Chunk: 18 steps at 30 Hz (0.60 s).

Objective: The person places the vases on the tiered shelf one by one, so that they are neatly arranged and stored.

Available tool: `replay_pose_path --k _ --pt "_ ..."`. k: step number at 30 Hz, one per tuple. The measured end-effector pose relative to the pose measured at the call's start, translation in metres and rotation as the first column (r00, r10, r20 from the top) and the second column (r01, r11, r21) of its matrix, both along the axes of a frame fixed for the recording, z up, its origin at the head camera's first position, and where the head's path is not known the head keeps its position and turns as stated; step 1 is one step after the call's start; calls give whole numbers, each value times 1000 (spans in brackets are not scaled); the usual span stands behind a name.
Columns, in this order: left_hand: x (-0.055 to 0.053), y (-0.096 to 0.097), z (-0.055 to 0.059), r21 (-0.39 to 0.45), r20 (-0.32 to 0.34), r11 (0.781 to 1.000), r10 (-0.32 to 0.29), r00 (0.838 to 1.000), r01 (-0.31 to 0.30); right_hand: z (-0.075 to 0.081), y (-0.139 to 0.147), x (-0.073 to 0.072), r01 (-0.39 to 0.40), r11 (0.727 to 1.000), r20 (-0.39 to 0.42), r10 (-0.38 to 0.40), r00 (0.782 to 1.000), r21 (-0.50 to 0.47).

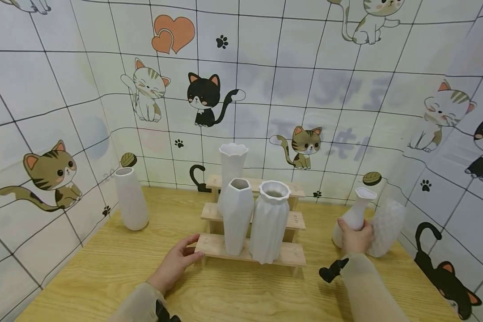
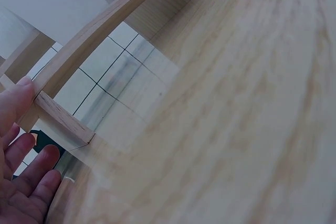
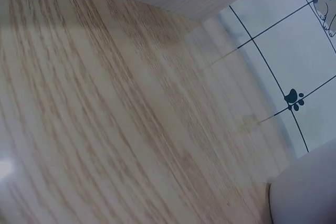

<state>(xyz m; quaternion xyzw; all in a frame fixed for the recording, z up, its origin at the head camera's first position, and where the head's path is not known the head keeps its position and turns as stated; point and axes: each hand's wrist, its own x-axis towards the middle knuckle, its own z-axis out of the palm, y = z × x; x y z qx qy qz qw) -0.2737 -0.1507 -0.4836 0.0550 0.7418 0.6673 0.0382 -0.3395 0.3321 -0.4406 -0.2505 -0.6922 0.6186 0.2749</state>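
My right hand (image 1: 356, 236) grips the body of a white vase (image 1: 359, 208) with a narrow neck and flared rim, at the right of the table. Right beside it stands a textured white vase (image 1: 387, 228), leaning a little in this view. My left hand (image 1: 178, 260) touches the left end of a three-step wooden stand (image 1: 213, 243). In the left wrist view its thumb (image 2: 21, 95) lies at the step's end, and the other fingers are loosely bent beside it. A faceted white vase (image 1: 237, 219) and a pleated white vase (image 1: 270, 223) stand on the lowest step.
A tall white vase with a scalloped rim (image 1: 232, 161) stands farther back on the stand. Another smooth white vase (image 1: 130, 199) is at the table's left, near the wall. Cat-patterned walls (image 1: 261, 85) enclose the wooden table (image 1: 225, 297) at the back and both sides.
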Motion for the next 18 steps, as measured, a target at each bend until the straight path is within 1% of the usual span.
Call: replay_pose_path --k 5,11,18 --pt "-1 0 -2 2 -4 1000 1 1000 -1 -1 0 -1 10 1000 18 -10 1000 -11" --pt "-1 0 -3 14 -6 1000 -11 1000 11 1 0 -1 18 997 30 -16 999 -69" --pt "-1 -1 -4 23 -4 1000 -20 1000 20 5 0 0 7 998 38 -5 999 -57"
